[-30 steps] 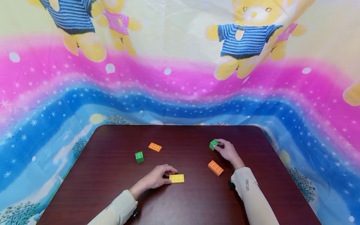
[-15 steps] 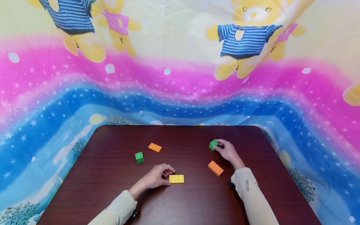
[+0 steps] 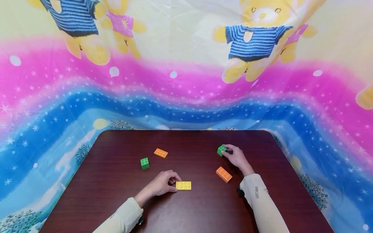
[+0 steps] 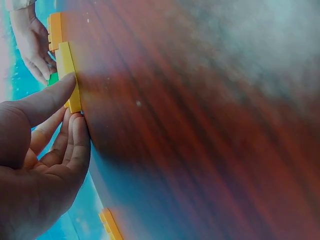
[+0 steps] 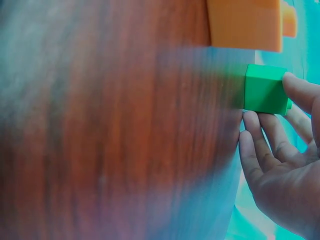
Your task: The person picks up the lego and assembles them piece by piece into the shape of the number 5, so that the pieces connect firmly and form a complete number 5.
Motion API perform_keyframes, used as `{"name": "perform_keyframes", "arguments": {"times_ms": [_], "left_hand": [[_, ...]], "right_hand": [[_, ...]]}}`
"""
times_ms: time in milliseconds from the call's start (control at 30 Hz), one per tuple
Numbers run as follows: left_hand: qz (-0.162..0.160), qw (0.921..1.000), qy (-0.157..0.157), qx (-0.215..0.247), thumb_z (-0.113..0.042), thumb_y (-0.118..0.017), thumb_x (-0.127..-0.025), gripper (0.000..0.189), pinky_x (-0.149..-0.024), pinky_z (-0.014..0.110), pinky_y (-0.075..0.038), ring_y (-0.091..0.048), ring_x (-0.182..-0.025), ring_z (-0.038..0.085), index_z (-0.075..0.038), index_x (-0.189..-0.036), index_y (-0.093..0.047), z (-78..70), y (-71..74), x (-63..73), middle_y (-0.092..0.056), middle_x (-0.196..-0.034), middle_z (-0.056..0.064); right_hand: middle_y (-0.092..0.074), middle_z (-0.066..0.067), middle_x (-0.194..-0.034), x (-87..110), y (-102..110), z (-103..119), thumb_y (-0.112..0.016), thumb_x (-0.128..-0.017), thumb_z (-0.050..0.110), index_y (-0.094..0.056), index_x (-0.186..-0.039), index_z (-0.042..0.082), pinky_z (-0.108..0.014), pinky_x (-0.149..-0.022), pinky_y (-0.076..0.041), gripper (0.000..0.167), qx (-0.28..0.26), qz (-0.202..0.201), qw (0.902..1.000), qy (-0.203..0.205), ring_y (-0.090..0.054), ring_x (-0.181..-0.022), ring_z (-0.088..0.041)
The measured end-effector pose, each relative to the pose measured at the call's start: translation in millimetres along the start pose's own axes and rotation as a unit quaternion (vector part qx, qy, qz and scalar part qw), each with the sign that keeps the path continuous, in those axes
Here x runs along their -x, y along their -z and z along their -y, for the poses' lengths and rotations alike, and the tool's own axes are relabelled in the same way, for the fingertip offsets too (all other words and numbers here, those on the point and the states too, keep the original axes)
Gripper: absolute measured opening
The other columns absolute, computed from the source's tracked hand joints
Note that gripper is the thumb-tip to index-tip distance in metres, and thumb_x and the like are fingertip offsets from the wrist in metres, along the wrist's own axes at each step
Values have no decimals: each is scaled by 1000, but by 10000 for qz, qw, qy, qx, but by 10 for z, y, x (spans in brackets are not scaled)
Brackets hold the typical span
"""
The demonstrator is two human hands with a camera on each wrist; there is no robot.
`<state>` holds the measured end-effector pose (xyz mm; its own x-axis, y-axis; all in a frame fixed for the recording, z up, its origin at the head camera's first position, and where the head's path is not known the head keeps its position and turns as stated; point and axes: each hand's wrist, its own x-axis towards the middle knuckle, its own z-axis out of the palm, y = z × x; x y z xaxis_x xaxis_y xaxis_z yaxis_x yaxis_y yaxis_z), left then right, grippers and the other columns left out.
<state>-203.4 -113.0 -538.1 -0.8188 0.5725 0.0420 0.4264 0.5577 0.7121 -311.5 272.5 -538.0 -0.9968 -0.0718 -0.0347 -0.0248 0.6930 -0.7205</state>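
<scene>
Yellow eight-stud brick (image 3: 184, 185) and green four-stud brick (image 3: 220, 150) are being pinched by left hand (image 3: 161, 183) and right hand (image 3: 236, 157) respectively, and I am advising light, level pressure.

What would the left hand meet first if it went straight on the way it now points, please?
Most likely the yellow brick, whose left end seems pinched by the left hand, so it would be met at once, though exact depth is hard to judge.

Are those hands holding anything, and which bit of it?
The right hand holds a green brick by its right side; the left hand seems to pinch a yellow brick by its left end.
</scene>
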Motion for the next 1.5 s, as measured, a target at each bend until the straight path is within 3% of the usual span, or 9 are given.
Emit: {"name": "perform_keyframes", "arguments": {"times_ms": [533, 1133, 1500], "left_hand": [[6, 9999, 108, -49, -6, -88, -81, 28, -80, 28, -56, -64, -90, 16, -11, -105, -74, -30, 30, -17, -67, -97, 0], [-1, 9999, -33, -95, -4, -88, -80, 28, -77, 24, -55, -64, -88, 17, -8, -104, -74, -29, 27, -30, -66, -96, 3], [30, 10000, 27, -82, -3, -88, -80, 28, -79, 25, -55, -63, -89, 17, -7, -104, -73, -32, 12, -25, -66, -96, 4]], "right_hand": [[-63, -23, -136, -29, 12, 20, -64, -105, 26, -55, -149, 11, -56, -102, -50, 48, 89, 63, 9999, -1, -59, -123, -39], [-64, -21, -134, -41, 26, 29, -64, -104, 28, -56, -148, 12, -55, -101, -50, 48, 160, 85, 9998, -62, -60, -122, -38], [-65, -21, -132, -43, 62, 49, -65, -104, 27, -58, -145, 8, -56, -99, -52, 46, 474, 128, 9987, 96, -61, -118, -38]]}}
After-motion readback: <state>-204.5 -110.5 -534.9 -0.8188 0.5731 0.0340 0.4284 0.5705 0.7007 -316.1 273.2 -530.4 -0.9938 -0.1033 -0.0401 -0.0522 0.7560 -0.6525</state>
